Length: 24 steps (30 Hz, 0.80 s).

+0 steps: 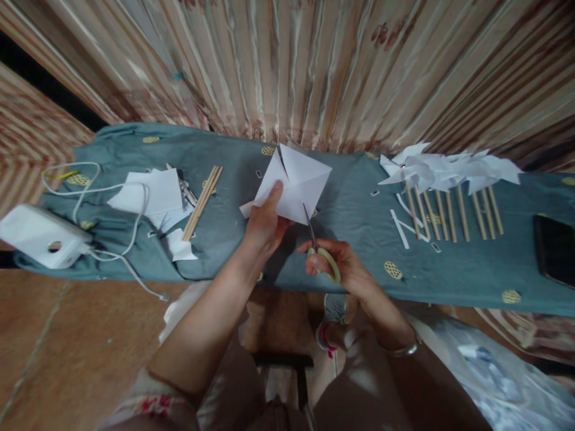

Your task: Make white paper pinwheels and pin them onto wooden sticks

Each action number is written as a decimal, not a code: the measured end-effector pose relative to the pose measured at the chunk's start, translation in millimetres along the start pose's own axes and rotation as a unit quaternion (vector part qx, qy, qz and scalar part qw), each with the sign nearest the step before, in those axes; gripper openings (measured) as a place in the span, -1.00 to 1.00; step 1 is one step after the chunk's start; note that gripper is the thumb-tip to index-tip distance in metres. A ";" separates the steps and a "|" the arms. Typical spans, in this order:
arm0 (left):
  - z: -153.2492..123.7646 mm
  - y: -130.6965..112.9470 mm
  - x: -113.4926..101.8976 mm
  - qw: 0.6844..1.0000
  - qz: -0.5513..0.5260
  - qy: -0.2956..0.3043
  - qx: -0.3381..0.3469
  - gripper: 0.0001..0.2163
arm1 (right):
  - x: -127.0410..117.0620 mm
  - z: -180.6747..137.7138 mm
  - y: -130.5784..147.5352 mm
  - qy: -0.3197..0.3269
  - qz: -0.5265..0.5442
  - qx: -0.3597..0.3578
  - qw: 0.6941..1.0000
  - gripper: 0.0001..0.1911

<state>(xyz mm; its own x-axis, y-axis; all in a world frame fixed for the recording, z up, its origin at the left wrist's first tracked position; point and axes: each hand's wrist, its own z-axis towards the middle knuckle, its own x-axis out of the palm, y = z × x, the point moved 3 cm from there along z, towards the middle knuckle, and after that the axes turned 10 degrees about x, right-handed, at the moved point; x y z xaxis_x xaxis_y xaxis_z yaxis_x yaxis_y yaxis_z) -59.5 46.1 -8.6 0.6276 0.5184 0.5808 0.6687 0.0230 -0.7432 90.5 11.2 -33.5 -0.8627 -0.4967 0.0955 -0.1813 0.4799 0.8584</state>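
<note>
A square sheet of white paper (305, 173) is gripped by my left hand (267, 218), thumb on top and fingers beneath. A slit runs inward from its top corner, and crease lines cross its middle. My right hand (336, 263) has its fingers in the pale green handles of a pair of scissors (311, 230). The blades point up at the paper's lower corner and seem to touch its edge. A small white paper piece (245, 209) pokes out at the left of the sheet.
White paper pinwheels on sticks (453, 173) lie in a row at right, with paper strips (399, 229) beside them and a dark phone (554, 248) farther right. Left are wooden sticks (202, 203), paper sheets (155, 188) and a white corded device (42, 236). A teal cloth (431, 275) covers the table.
</note>
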 end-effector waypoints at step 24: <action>2.7 -0.8 -3.3 1.000 0.008 -0.001 -0.006 -0.87 | 2.2 4.6 -5.5 -0.018 0.039 0.021 0.999 -0.59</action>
<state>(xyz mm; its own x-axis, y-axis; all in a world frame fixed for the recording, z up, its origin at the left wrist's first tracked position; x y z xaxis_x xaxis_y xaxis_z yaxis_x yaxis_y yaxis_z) -63.2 46.6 -10.8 0.6380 0.5204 0.5676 0.6627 0.0043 -0.7489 87.4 10.8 -40.3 -0.8913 -0.4304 0.1426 -0.1317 0.5467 0.8269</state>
